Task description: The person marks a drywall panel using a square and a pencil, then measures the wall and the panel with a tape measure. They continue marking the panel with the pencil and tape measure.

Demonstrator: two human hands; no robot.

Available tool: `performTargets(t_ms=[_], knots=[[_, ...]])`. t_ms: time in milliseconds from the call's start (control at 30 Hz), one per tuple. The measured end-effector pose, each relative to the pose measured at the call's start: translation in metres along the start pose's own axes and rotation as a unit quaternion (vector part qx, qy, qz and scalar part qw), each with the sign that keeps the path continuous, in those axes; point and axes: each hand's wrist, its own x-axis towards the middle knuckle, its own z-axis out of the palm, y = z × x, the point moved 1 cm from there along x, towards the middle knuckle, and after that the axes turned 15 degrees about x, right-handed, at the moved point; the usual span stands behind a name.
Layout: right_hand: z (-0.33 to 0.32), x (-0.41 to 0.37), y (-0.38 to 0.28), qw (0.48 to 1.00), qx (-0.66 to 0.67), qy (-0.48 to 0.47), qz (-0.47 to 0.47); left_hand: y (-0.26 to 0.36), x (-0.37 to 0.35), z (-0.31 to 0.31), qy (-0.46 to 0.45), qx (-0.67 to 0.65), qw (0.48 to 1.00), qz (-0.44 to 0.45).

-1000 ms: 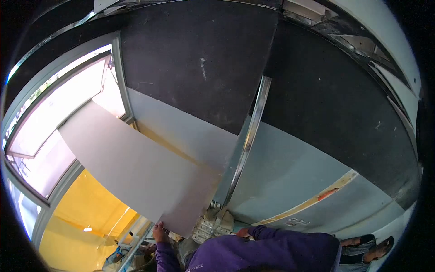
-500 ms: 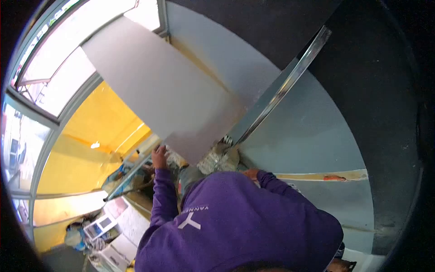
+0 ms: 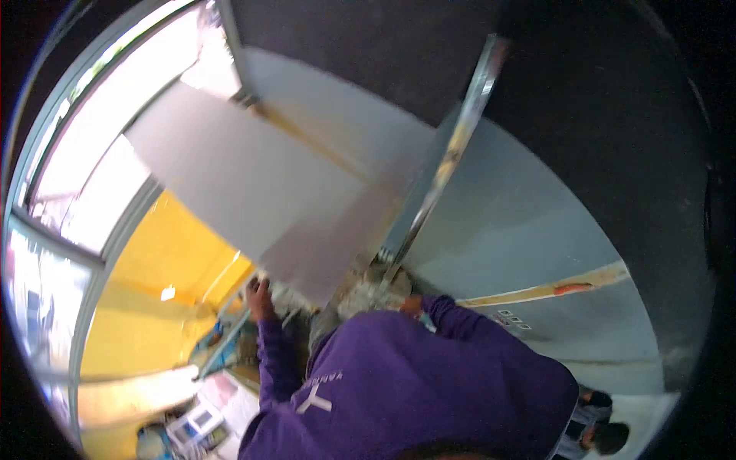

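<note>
From the head camera, my left hand (image 3: 258,291) was raised at the end of its purple fleece sleeve (image 3: 274,360). Its fingers (image 3: 262,280) were curled closed on the bottom edge of a large flat off-white rectangular board (image 3: 245,184). The board was smooth, matte and thin, with straight edges and square corners. It tilted up and away from my hand towards the bright window with its pale metal frame (image 3: 115,230). I held it at its lowest corner, and nearly all of it stood above and to the left of my fingers.

My right hand (image 3: 412,305) showed only as a sliver past its purple cuff, so I could not tell whether those fingers were open or closed, or whether they held anything. It sat just right of the board's lower corner, near the foot of a long shiny metal channel (image 3: 448,153). That channel ran upwards as a narrow reflective strip, with the board's right end close against it.

Behind it was a smooth pale blue-grey wall (image 3: 521,230) under a dark matte upper surface (image 3: 345,54). A cream band with an orange smear (image 3: 556,290) crossed the wall. A glossy yellow wall (image 3: 165,253) lay below the board. Another person's dark-haired head (image 3: 609,438) showed low on the right.
</note>
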Motion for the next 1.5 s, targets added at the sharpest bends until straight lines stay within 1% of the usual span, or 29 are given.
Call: performTargets(t_ms=[33, 67, 100, 133, 167, 200, 300, 367, 467, 500, 600, 633, 700, 733, 767, 833, 900, 933, 967, 1000, 1033, 1067, 1100, 1133, 1167, 1267, 1400, 1433, 1500], knots=[[0.004, 0.012, 0.019, 1.000, 0.009, 0.005, -0.009, 0.001, 0.001, 0.001, -0.004, 0.004, 1.000, 0.003], [0.005, 0.038, 0.049, 0.999, -0.025, -0.001, -0.040, 0.005, 0.000, 0.003, -0.007, 0.009, 1.000, 0.006], [0.008, 0.029, 0.037, 0.999, 0.034, 0.020, 0.015, -0.001, 0.006, 0.005, -0.002, 0.055, 0.998, 0.015], [0.009, 0.024, 0.032, 0.998, 0.051, 0.042, 0.018, 0.005, -0.002, 0.014, 0.052, 0.001, 0.999, 0.014], [0.011, 0.020, 0.027, 0.995, 0.069, 0.064, 0.020, 0.001, 0.002, 0.017, 0.066, 0.004, 0.998, 0.017], [0.013, 0.023, 0.034, 0.995, 0.038, 0.088, -0.024, -0.003, 0.008, 0.020, 0.064, 0.026, 0.998, 0.003], [0.015, 0.033, 0.048, 0.976, -0.070, 0.143, -0.150, 0.007, 0.005, 0.024, 0.070, 0.012, 0.997, 0.013], [0.012, 0.026, 0.050, 0.979, -0.046, 0.150, -0.131, 0.009, 0.004, 0.031, 0.074, -0.018, 0.997, 0.024], [0.017, 0.005, 0.038, 0.982, -0.007, 0.158, -0.104, 0.042, -0.017, 0.040, 0.086, 0.015, 0.996, 0.015], [0.016, 0.005, 0.039, 0.982, -0.008, 0.162, -0.096, 0.036, -0.011, 0.044, 0.087, -0.005, 0.996, 0.012], [0.015, 0.007, 0.046, 0.983, -0.043, 0.167, -0.067, 0.042, -0.017, 0.047, 0.070, 0.052, 0.996, 0.005], [0.014, 0.007, 0.050, 0.981, -0.026, 0.177, -0.077, 0.031, -0.011, 0.050, 0.089, 0.064, 0.994, 0.004], [0.018, -0.005, 0.040, 0.976, 0.006, 0.194, -0.098, 0.050, -0.025, 0.051, 0.131, 0.155, 0.978, 0.057], [0.025, -0.008, 0.037, 0.960, 0.032, 0.237, -0.147, 0.061, -0.033, 0.051, 0.150, 0.200, 0.965, 0.083], [0.030, -0.012, 0.036, 0.957, 0.053, 0.243, -0.151, 0.067, -0.036, 0.053, 0.168, 0.222, 0.953, 0.118], [0.032, -0.019, 0.038, 0.960, 0.106, 0.231, -0.116, 0.078, -0.044, 0.059, 0.199, 0.265, 0.924, 0.188], [0.036, -0.027, 0.035, 0.958, 0.159, 0.222, -0.092, 0.083, -0.053, 0.073, 0.176, 0.196, 0.928, 0.262], [0.038, -0.024, 0.039, 0.956, 0.168, 0.222, -0.089, 0.092, -0.061, 0.081, 0.094, 0.182, 0.955, 0.212], [0.042, -0.023, 0.045, 0.955, 0.171, 0.224, -0.095, 0.101, -0.073, 0.091, 0.010, 0.124, 0.972, 0.201], [0.047, -0.010, 0.076, 0.952, 0.143, 0.234, -0.135, 0.114, -0.087, 0.101, -0.071, 0.104, 0.969, 0.211], [0.051, 0.002, 0.106, 0.947, 0.114, 0.245, -0.174, 0.102, -0.088, 0.120, -0.123, 0.075, 0.964, 0.221], [0.060, -0.012, 0.098, 0.946, 0.133, 0.250, -0.158, 0.115, -0.100, 0.129, -0.150, 0.083, 0.949, 0.263], [0.065, -0.025, 0.090, 0.943, 0.159, 0.257, -0.141, 0.110, -0.099, 0.145, -0.187, 0.104, 0.935, 0.284], [0.072, -0.034, 0.080, 0.937, 0.193, 0.263, -0.123, 0.117, -0.105, 0.153, -0.240, 0.078, 0.936, 0.246], [0.078, -0.042, 0.070, 0.927, 0.230, 0.274, -0.110, 0.123, -0.110, 0.161, -0.268, 0.091, 0.923, 0.259], [0.101, -0.055, 0.053, 0.879, 0.341, 0.319, -0.098, 0.137, -0.118, 0.177, -0.392, 0.173, 0.857, 0.285], [0.130, -0.065, 0.045, 0.771, 0.476, 0.401, -0.137, 0.143, -0.137, 0.200, -0.534, 0.243, 0.755, 0.292], [0.137, -0.070, 0.045, 0.765, 0.481, 0.410, -0.121, 0.131, -0.139, 0.213, -0.547, 0.228, 0.740, 0.318], [0.145, -0.089, 0.036, 0.777, 0.463, 0.417, -0.083, 0.117, -0.139, 0.241, -0.572, 0.223, 0.692, 0.379]])
